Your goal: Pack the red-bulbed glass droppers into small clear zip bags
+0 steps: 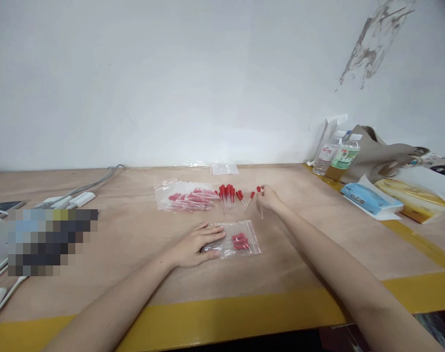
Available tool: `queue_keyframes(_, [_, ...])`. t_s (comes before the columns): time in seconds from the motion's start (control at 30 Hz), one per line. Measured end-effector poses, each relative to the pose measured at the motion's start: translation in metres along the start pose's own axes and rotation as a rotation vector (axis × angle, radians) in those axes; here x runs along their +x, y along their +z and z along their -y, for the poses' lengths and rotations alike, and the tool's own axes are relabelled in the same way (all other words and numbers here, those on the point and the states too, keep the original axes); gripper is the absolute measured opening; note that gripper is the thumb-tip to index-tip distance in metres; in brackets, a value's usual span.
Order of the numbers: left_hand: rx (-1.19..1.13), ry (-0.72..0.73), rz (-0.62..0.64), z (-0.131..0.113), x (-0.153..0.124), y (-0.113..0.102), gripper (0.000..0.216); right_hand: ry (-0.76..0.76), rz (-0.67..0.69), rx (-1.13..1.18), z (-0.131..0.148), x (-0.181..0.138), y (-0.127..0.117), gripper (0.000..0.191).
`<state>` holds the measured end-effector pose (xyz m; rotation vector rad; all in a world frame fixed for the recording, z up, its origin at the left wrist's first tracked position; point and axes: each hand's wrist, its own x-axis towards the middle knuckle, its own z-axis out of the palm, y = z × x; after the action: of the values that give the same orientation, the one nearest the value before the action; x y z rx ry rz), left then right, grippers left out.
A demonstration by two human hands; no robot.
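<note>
My left hand (198,244) lies flat with fingers stretched on the left part of a clear zip bag (227,244). Several red dropper bulbs (240,241) show inside that bag. Farther right, my right hand (269,198) pinches a glass dropper (258,189), its red bulb up and its thin tube pointing down. Left of those fingers lie a few loose droppers (250,196) and a denser bunch of red-bulbed droppers (227,193). A stack of filled zip bags (191,198) overlaps beside the bunch.
A flat bag (224,169) lies by the wall. At right are two bottles (343,157), a blue tissue pack (370,196), a yellow pack (413,198) and a grey bag (379,151). Cables (94,185) and a white adapter (82,199) sit left. Yellow tape (215,318) marks the table's front edge.
</note>
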<state>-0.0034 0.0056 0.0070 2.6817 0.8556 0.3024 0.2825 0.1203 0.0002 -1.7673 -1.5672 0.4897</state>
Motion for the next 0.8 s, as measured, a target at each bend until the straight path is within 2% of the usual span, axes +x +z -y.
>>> queue_keyframes(0.07, [0.007,0.003,0.0,0.001,0.0,0.001,0.051,-0.035,-0.007,0.121,-0.007,-0.016,-0.009,0.036])
queue_keyframes(0.17, [0.009,0.001,-0.001,0.001,0.001,0.001,0.051,-0.029,0.004,0.494,-0.016,-0.048,-0.014,0.039])
queue_keyframes(0.33, [0.007,-0.007,-0.002,0.0,0.001,-0.001,0.049,0.029,0.008,0.803,-0.021,-0.084,-0.004,0.037])
queue_keyframes(0.5, [-0.022,0.004,-0.033,0.001,0.001,0.001,0.049,0.026,0.091,0.88,-0.02,-0.089,0.001,0.045])
queue_keyframes(0.67, [-0.005,0.001,-0.023,0.003,0.0,0.003,0.048,-0.055,0.231,0.826,-0.028,-0.082,-0.01,0.043])
queue_keyframes(0.8, [0.003,-0.003,-0.019,0.002,0.0,0.001,0.048,-0.05,0.256,0.8,-0.032,-0.08,-0.018,0.044])
